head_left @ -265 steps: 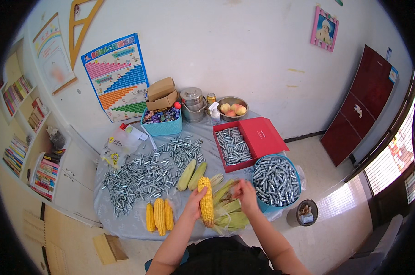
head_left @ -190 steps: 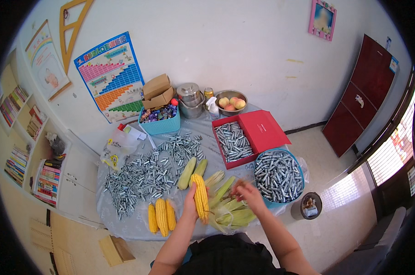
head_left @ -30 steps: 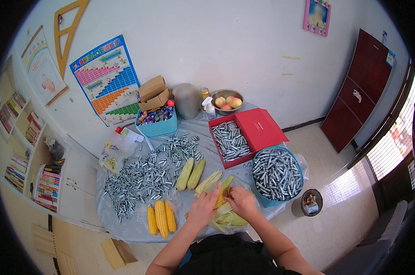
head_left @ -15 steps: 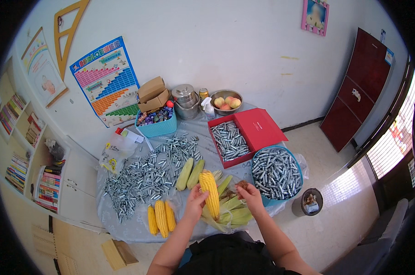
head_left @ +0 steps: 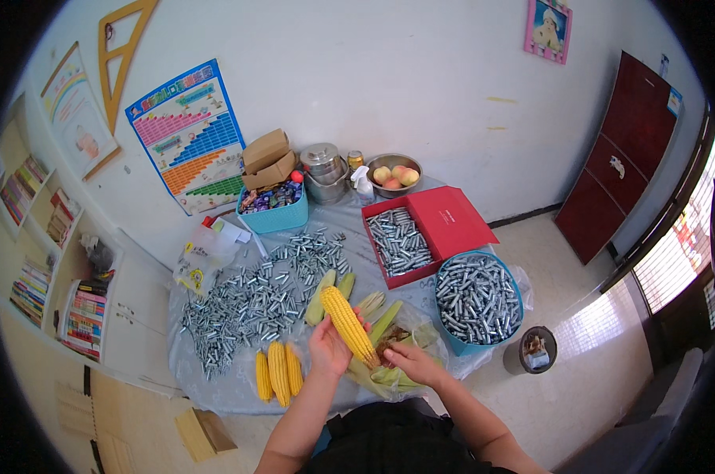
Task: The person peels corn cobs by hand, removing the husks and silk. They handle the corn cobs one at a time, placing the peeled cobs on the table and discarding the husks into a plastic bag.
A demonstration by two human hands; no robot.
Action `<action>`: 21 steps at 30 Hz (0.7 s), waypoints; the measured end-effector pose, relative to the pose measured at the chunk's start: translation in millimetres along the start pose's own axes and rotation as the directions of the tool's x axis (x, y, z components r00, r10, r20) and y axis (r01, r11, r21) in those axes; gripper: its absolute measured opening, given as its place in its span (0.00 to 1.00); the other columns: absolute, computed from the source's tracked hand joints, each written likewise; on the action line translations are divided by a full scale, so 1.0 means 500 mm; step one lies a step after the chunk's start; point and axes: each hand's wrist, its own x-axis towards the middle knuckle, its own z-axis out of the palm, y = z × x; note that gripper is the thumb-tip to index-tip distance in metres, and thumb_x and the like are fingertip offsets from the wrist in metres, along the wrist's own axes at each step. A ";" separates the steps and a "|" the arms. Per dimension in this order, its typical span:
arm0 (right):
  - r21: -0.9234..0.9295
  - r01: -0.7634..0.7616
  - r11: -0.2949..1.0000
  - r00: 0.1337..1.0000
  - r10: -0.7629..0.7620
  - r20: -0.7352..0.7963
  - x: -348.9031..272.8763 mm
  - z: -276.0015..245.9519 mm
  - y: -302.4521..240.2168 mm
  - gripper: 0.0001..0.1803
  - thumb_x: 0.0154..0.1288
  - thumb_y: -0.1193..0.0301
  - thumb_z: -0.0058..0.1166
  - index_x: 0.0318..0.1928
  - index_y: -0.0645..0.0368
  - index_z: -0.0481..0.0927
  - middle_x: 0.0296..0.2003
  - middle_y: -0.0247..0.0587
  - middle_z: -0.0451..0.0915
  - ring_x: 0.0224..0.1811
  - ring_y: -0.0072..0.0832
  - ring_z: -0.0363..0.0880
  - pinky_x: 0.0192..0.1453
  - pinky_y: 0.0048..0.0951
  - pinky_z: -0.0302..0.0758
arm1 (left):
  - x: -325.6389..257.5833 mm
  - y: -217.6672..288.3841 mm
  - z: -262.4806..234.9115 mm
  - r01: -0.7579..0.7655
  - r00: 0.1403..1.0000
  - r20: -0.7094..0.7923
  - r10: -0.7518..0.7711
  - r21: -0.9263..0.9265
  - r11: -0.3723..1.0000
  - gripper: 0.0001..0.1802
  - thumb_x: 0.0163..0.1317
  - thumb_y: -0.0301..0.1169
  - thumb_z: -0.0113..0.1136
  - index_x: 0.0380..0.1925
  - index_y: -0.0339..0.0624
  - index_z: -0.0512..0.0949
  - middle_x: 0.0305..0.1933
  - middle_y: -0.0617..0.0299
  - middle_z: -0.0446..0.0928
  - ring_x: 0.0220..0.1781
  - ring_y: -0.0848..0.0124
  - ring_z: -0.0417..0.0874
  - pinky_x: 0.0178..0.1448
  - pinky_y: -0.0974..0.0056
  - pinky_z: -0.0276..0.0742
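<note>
While left hand (head_left: 328, 349) lifts husked corn (head_left: 349, 324), right hand (head_left: 409, 361) on husks (head_left: 389, 375)

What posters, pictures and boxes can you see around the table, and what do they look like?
Colourful rectangular chart poster: on the wall, blue-edged, striped.
Small pink framed picture: high on the wall, right.
Brown cardboard boxes: stacked at the table's back.
Open red box: right side, filled with metal pieces.
</note>
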 end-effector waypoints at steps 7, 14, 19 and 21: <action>0.212 0.089 0.973 0.980 -0.048 -0.193 0.005 0.021 0.035 0.11 0.67 0.65 0.47 0.37 0.61 0.74 0.29 0.31 0.74 0.31 0.19 0.73 0.39 0.22 0.71 | -0.005 0.005 -0.031 -0.005 0.999 -0.039 0.003 -0.041 0.999 0.22 0.64 0.38 0.40 0.52 0.36 0.66 0.52 0.47 0.72 0.50 0.55 0.74 0.61 0.49 0.64; 0.371 0.118 0.921 0.863 0.090 -0.497 0.002 -0.043 0.047 0.10 0.67 0.66 0.47 0.40 0.60 0.74 0.30 0.32 0.76 0.29 0.18 0.74 0.31 0.20 0.74 | -0.030 0.167 -0.047 -0.216 0.943 -0.133 0.306 0.455 0.864 0.16 0.63 0.34 0.51 0.49 0.39 0.68 0.46 0.53 0.75 0.44 0.64 0.78 0.49 0.59 0.75; 0.299 0.094 0.950 0.858 0.075 -0.509 0.011 -0.037 0.068 0.09 0.66 0.69 0.47 0.40 0.61 0.75 0.29 0.31 0.76 0.28 0.17 0.73 0.31 0.19 0.73 | -0.105 0.325 -0.170 -0.085 0.795 -0.204 0.571 0.895 0.438 0.21 0.54 0.27 0.63 0.47 0.37 0.67 0.41 0.55 0.76 0.39 0.68 0.78 0.43 0.65 0.75; 0.232 0.060 0.971 0.875 0.060 -0.480 0.015 -0.035 0.084 0.08 0.66 0.70 0.48 0.39 0.62 0.75 0.29 0.31 0.76 0.27 0.16 0.72 0.31 0.19 0.71 | -0.138 0.352 -0.241 0.069 0.746 -0.222 0.628 0.963 0.260 0.23 0.51 0.27 0.65 0.46 0.36 0.68 0.40 0.55 0.76 0.37 0.68 0.79 0.41 0.65 0.75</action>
